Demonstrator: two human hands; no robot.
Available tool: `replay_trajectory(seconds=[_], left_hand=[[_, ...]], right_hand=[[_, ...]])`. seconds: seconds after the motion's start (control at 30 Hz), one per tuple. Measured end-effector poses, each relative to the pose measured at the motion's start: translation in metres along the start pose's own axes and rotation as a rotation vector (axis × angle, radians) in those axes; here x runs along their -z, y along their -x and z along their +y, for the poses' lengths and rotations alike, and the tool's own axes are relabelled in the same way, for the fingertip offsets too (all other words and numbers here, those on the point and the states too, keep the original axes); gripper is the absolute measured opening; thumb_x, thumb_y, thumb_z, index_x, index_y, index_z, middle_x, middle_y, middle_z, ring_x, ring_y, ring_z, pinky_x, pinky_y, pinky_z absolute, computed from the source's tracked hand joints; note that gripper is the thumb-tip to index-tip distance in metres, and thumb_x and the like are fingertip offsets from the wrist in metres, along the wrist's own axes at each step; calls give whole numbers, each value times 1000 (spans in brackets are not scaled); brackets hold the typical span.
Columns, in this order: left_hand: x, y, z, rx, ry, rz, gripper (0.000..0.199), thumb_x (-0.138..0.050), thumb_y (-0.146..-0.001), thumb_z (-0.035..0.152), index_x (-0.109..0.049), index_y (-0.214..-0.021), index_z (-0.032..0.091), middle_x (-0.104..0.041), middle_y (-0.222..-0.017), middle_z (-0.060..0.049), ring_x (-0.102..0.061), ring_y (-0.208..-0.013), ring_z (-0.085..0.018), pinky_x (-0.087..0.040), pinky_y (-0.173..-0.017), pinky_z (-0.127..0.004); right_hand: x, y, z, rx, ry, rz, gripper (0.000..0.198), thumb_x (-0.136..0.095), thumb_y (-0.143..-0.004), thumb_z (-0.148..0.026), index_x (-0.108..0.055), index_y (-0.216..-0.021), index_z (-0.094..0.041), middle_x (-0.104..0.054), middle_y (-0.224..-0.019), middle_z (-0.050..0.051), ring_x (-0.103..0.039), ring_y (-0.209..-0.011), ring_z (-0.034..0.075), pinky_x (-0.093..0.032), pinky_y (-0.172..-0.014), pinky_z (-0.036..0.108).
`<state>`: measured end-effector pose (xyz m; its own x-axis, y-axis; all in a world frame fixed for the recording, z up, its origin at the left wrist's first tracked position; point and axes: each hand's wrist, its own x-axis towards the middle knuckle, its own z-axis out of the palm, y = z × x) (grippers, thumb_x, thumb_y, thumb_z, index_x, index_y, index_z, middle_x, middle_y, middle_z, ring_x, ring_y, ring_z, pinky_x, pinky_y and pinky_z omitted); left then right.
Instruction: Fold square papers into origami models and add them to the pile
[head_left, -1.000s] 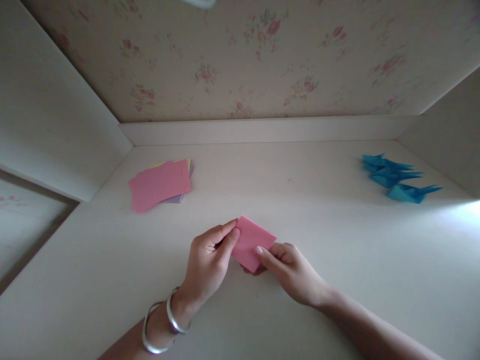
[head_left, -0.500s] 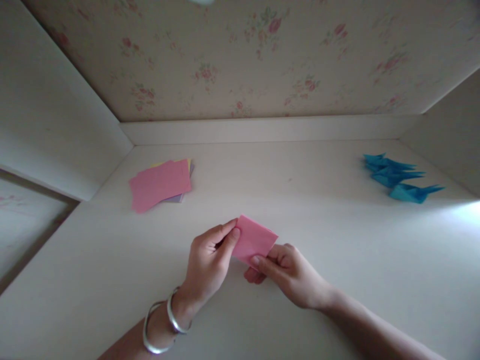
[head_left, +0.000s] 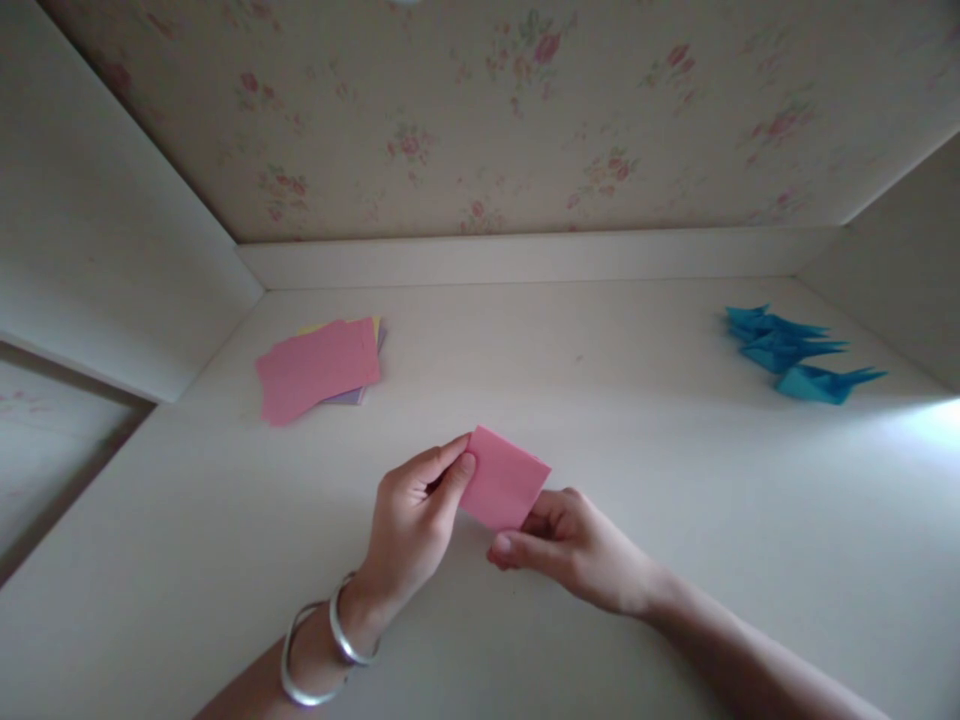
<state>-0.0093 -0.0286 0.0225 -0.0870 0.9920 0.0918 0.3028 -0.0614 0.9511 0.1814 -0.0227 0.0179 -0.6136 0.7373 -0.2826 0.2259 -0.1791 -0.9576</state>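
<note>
1. Paper [head_left: 504, 482]: a folded pink piece, located between the two hands, face toward the viewer. It is near-square, so no clear long axis shows; its top edge slopes down to the right.
2. Left hand [head_left: 412, 520]: pinches the paper's left edge, thumb on the face. This is the governing contact.
3. Right hand [head_left: 581, 550]: lies below and right of the paper. Its thumb sits just under the bottom corner, off the face; the fingers are curled by the lower-right edge. Whether they grip the paper cannot be told.
4. Stack [head_left: 319, 370]: loose sheets, pink uppermost, beyond the left hand on the tabletop [head_left: 600, 400].
5. Blue figures [head_left: 821, 383]: far right, well apart from both hands.
</note>
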Motion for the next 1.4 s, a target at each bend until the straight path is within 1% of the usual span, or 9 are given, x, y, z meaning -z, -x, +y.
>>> replay_trajectory(seconds=[0.1, 0.27, 0.57, 0.73, 0.83, 0.93, 1.0, 1.13, 1.4], left_hand=[[1, -1, 1, -3, -12, -6, 26, -63, -93, 32, -75, -115, 25, -76, -116, -4, -73, -90, -18, -56, -75, -23], [1, -1, -1, -27, -27, -20, 26, -63, -93, 32, -74, -116, 24, -76, -116, -4, -72, -91, -17, -55, -78, -22], [2, 1, -2, -42, -13, -96, 28, -63, -93, 33, -74, -116, 23, -76, -114, -6, -70, -93, -18, -55, -78, -24], [0, -1, -1, 151, 178, -132, 45, -62, -92, 44, -65, -129, 19, -77, -97, -7, -69, -80, -17, -56, -71, -26], [-2, -3, 4, 281, 348, -258, 62, -67, -87, 46, -51, -140, 17, -73, -91, -6, -69, -74, -17, -57, -68, -27], [-7, -1, 6, 349, 405, -441, 45, -70, -86, 43, -63, -121, 14, -73, -94, -8, -70, -79, -18, -58, -72, -28], [-10, 1, 6, 373, 377, -477, 34, -62, -91, 45, -69, -100, 12, -74, -88, -10, -70, -75, -18, -58, -69, -28], [-11, 2, 3, 356, 321, -411, 34, -59, -93, 44, -69, -86, 12, -73, -76, -9, -69, -68, -17, -58, -63, -27], [-5, -1, 5, 308, 247, -380, 37, -63, -90, 44, -65, -71, 13, -67, -64, -4, -64, -54, -13, -54, -53, -23]], right_hand=[[2, 1, 0, 28, 91, 95, 34, -58, -92, -46, -71, -83, -16, -74, -77, 4, -65, -68, 15, -47, -62, 23], [5, 3, -4, 73, 160, 255, 49, -47, -98, -49, -70, -70, -17, -74, -68, 5, -67, -64, 14, -48, -63, 23], [7, 3, 1, 26, 46, 299, 54, -48, -96, -57, -64, -64, -17, -59, -51, 0, -50, -46, 10, -38, -48, 21], [6, 2, 4, 67, 47, 410, 57, -45, -97, -56, -68, -65, -16, -60, -48, 1, -53, -45, 11, -40, -49, 22], [6, 1, 6, 71, 8, 500, 56, -46, -97, -57, -70, -68, -16, -62, -50, 2, -54, -47, 12, -40, -51, 24], [7, -2, 7, 75, -53, 529, 54, -47, -96, -57, -69, -68, -16, -63, -52, 2, -54, -49, 13, -40, -54, 25], [7, -3, 6, 75, -95, 494, 54, -48, -96, -57, -68, -67, -16, -64, -54, 3, -55, -51, 13, -41, -55, 26], [8, -7, 6, 57, -172, 423, 53, -49, -95, -57, -69, -70, -15, -65, -58, 4, -56, -53, 13, -42, -54, 26], [10, -3, 9, 145, -54, 508, 46, -52, -96, -52, -66, -71, -16, -65, -56, 2, -57, -48, 12, -43, -51, 24]])
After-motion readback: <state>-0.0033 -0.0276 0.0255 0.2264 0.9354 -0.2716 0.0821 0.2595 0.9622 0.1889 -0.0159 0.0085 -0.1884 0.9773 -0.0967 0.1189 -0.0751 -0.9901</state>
